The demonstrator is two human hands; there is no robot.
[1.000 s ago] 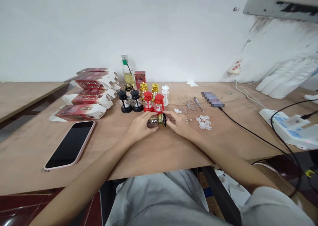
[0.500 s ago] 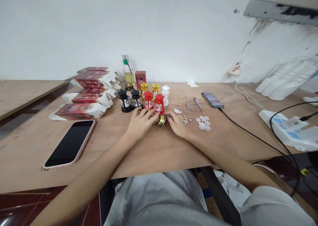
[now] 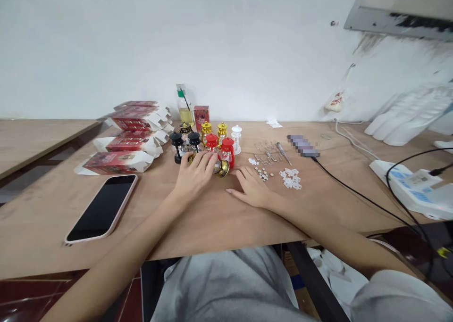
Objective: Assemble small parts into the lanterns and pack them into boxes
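Note:
My left hand (image 3: 194,173) grips a small gold lantern (image 3: 222,168), holding it just in front of a cluster of toy lanterns: two red ones (image 3: 227,151), two black ones (image 3: 176,146), two gold ones (image 3: 206,128) and a white one (image 3: 236,138). My right hand (image 3: 249,190) lies flat on the wooden table (image 3: 219,213), fingers stretched out and holding nothing, a little right of the gold lantern. Small round button cells (image 3: 263,173) and white plastic bits (image 3: 290,177) lie just beyond that hand.
A phone in a pink case (image 3: 103,208) lies at the left. Red cartons (image 3: 120,161) are stacked behind it. A bottle (image 3: 184,107), a small red box (image 3: 201,115), wire handles and a screwdriver (image 3: 282,150) are farther back. A cable (image 3: 354,190) and a power strip (image 3: 410,185) sit to the right.
My left hand carried the gold lantern forward to the lantern cluster. My right hand let go of it and settled flat on the table.

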